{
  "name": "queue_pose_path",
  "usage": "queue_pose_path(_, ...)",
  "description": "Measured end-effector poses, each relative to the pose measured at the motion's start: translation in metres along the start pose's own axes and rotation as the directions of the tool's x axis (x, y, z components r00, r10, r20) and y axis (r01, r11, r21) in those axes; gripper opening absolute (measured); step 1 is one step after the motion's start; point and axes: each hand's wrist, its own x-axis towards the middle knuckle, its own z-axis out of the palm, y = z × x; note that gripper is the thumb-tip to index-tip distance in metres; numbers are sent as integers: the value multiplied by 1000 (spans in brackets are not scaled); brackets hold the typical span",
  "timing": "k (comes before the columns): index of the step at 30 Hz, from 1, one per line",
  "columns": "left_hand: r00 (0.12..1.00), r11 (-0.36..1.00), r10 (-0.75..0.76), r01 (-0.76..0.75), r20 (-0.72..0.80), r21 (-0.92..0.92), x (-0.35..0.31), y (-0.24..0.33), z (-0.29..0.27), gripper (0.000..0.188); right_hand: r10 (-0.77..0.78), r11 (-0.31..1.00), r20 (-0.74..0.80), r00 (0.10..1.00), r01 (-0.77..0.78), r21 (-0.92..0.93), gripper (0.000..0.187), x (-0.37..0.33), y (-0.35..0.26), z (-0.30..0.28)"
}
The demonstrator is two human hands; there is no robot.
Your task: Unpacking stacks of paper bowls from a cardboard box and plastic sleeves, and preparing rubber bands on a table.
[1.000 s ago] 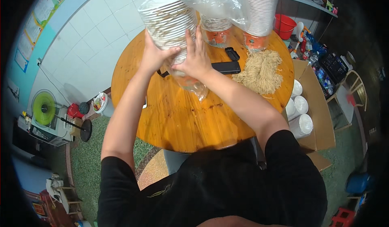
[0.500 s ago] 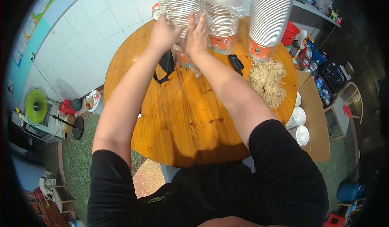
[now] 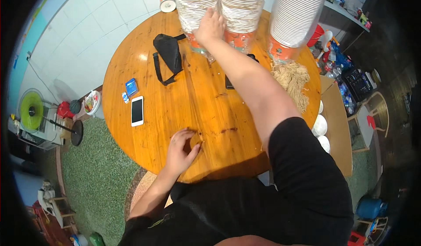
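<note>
Toward the far edge of the round table (image 3: 210, 110), a plastic-wrapped bowl stack (image 3: 193, 2) stands left of another stack (image 3: 242, 11). My right hand (image 3: 211, 26) lies against the first — whether clamped, I cannot tell. Near me, my left hand (image 3: 180, 150) curves — thumb and fingertips apart.

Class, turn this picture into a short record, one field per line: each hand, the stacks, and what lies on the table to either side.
Left hand: low over the wooden table, fingers curled, nothing visible in it
Right hand: against the left stack
Other stacks: middle stack, right stack; white rims, orange bases
Table left: black pouch, blue packet, phone
Table right: tan stringy bundle
</note>
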Motion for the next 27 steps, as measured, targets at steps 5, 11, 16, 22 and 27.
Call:
queue_pose_path(5, 990, 997, -76, 74, -115, -25, -20, 4, -13, 33, -399, 916, -355, 845, 383, -119, 78, 18, 41, -101)
queue_pose_path(11, 981, 987, -160, 157, -113, -35, -24, 6, -16, 28, -331, 835, -455, 827, 481, 268, 71, 92, 133, -272)
queue_pose_path(16, 990, 993, -117, 115, -73, -35, -13, 12, -11, 26, -288, 675, 138, 948, 303, -672, 69, 146, 182, -325)
queue_pose_path(22, 992, 993, -106, 109, -69, 33, -20, 14, -13, 24, -338, 764, 91, 937, 329, -555, 52, 122, 166, -324)
queue_pose_path(27, 994, 995, -95, 97, -58, 38, -20, 12, -12, 24, -358, 732, 68, 931, 325, -598, 49, 103, 129, -361)
